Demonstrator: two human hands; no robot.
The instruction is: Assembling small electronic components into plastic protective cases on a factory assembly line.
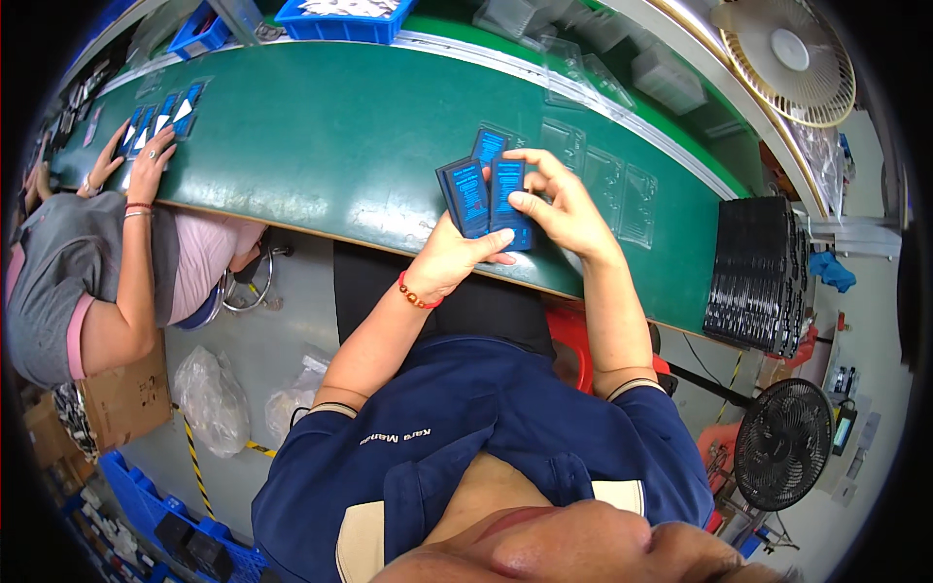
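My left hand (445, 260) is closed around a small fanned stack of flat black rectangular pieces with blue print (466, 199), its thumb across their lower ends. My right hand (569, 209) grips the right-hand black piece (507, 187) of the fan at its edge, between thumb and fingers. Both hands are over the near edge of the green table (340, 136). Another blue-printed black piece (489, 144) shows just behind the fan; whether it lies on the table or belongs to the held stack I cannot tell.
Clear plastic trays (634, 204) lie right of my hands. A tall stack of black trays (753, 277) stands at the table's right end. Blue bins (345, 27) line the far edge. At left, a co-worker's hands (151, 160) handle similar pieces. A black fan (785, 442) stands at right.
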